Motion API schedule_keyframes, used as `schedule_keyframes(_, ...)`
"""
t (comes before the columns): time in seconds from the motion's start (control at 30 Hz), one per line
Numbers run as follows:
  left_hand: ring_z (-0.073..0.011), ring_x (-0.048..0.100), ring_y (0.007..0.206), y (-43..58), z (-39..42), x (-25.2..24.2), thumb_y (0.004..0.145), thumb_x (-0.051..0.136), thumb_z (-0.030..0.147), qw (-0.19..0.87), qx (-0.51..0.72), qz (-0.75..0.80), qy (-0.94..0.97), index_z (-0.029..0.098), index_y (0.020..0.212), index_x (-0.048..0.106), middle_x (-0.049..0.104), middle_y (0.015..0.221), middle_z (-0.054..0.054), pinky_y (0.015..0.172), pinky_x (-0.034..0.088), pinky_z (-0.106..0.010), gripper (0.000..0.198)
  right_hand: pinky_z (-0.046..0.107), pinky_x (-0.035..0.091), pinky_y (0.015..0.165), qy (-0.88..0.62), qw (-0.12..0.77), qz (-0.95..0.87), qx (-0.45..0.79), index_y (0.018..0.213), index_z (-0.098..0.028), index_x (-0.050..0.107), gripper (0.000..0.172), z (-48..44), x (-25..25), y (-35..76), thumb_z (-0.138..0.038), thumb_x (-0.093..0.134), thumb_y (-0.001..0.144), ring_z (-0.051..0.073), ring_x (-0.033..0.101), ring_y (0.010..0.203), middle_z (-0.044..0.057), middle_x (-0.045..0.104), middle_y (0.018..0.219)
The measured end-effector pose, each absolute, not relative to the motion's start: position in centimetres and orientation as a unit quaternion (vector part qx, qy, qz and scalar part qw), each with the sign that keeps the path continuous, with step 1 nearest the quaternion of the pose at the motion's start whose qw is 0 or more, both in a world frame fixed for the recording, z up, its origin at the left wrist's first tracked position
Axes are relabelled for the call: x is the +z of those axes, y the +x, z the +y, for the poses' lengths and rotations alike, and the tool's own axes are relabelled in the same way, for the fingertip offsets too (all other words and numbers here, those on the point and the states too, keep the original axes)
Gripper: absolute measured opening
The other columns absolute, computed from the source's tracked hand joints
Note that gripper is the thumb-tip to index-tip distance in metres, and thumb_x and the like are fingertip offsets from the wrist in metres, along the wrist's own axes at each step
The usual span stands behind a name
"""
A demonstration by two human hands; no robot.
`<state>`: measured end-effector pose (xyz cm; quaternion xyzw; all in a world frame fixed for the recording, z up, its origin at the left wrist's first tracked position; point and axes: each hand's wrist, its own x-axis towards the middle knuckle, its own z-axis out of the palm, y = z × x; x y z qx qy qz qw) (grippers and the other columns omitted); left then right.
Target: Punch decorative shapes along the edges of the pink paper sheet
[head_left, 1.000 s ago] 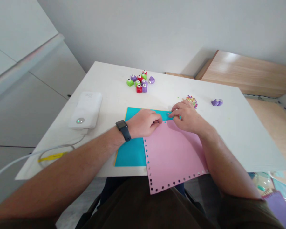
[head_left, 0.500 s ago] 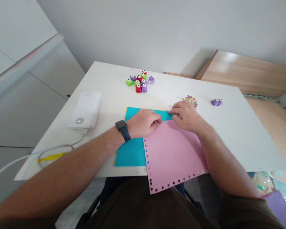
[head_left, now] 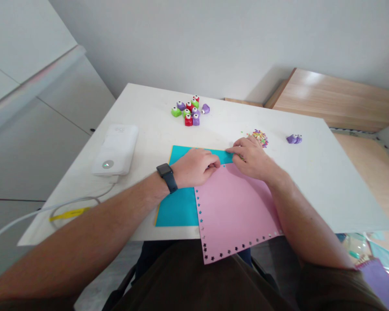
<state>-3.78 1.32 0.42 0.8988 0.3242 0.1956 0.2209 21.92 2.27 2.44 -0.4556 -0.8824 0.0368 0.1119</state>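
Note:
A pink sheet of paper (head_left: 236,203) with small star-shaped holes along its left and bottom edges lies partly over a blue sheet (head_left: 178,207) and overhangs the table's front edge. My left hand (head_left: 194,166), a watch on its wrist, is closed with fingertips pinched at the pink sheet's top left corner. At the sheet's top edge, my right hand (head_left: 251,157) has its fingers curled, the index finger reaching left over the blue sheet. A bit of green shows under these fingers; what it belongs to is hidden.
Several red, green and purple craft punches (head_left: 188,120) cluster at the back of the white table (head_left: 149,112). Colourful paper bits (head_left: 260,137) are heaped beyond my right hand. Two purple punches (head_left: 294,138) sit farther right. A white power bank (head_left: 116,149) with a cable lies left.
My right hand has shifted slightly left along the top edge of the pink sheet. My left hand and the sheet look unchanged.

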Motion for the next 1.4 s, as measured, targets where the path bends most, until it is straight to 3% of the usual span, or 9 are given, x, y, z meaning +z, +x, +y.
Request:
schedule_keyframes(0.53,-0.0224,0.072,0.097,-3.8,1.4,0.4,0.098,0.063,0.016,0.224,0.188,0.322,0.9,0.02,0.104,0.076,0.078,0.101,-0.006,0.091,0.053,-0.037,0.016,0.055,0.039,0.107,-0.531,0.077,-0.843,0.023,0.119,-0.026,0.084,0.047,3.4,2.5,24.3,-0.031,0.039,0.106,0.035,0.056,0.118,0.014,0.071,0.121)
schedule_keyframes(0.73,-0.0219,0.071,0.097,-3.8,1.4,0.6,0.098,0.062,0.017,0.226,0.182,0.327,0.899,0.02,0.104,0.076,0.077,0.101,-0.005,0.091,0.052,-0.037,0.016,0.054,0.041,0.103,-0.638,0.063,-0.768,0.015,0.115,-0.027,0.083,0.065,4.3,2.5,26.2,-0.052,0.024,0.112,0.036,0.056,0.118,0.014,0.071,0.124)
schedule_keyframes(0.9,-0.0217,0.071,0.097,-3.8,1.3,0.7,0.098,0.062,0.017,0.226,0.181,0.327,0.9,0.02,0.104,0.076,0.077,0.101,-0.005,0.091,0.052,-0.037,0.016,0.052,0.039,0.105,-0.652,0.068,-0.755,-0.003,0.113,-0.022,0.082,0.073,4.5,2.9,27.0,-0.053,0.017,0.112,0.037,0.059,0.122,0.017,0.074,0.125)
schedule_keyframes(1.1,-0.0211,0.071,0.095,-3.8,1.3,0.7,0.098,0.061,0.017,0.229,0.186,0.324,0.899,0.02,0.103,0.076,0.077,0.1,-0.006,0.09,0.052,-0.037,0.016,0.049,0.043,0.099,-0.626,0.12,-0.77,0.008,0.108,-0.019,0.08,0.065,5.0,3.4,27.3,-0.055,0.026,0.113,0.034,0.068,0.108,0.017,0.079,0.105)
schedule_keyframes(1.27,-0.0214,0.071,0.095,-3.8,1.3,0.6,0.098,0.062,0.017,0.225,0.19,0.325,0.899,0.021,0.103,0.076,0.077,0.099,-0.005,0.09,0.052,-0.036,0.015,0.044,0.05,0.084,-0.622,0.187,-0.758,0.06,0.093,-0.019,0.082,0.063,4.3,4.3,26.6,-0.054,0.033,0.111,0.031,0.072,0.091,0.015,0.079,0.092)
schedule_keyframes(1.4,-0.0211,0.071,0.096,-3.9,1.4,0.4,0.098,0.063,0.017,0.227,0.196,0.321,0.899,0.021,0.104,0.076,0.078,0.1,-0.005,0.09,0.053,-0.036,0.015,0.04,0.052,0.077,-0.587,0.182,-0.779,0.126,0.094,-0.022,0.083,0.037,3.3,5.0,25.9,-0.051,0.061,0.1,0.025,0.072,0.083,0.008,0.081,0.094)
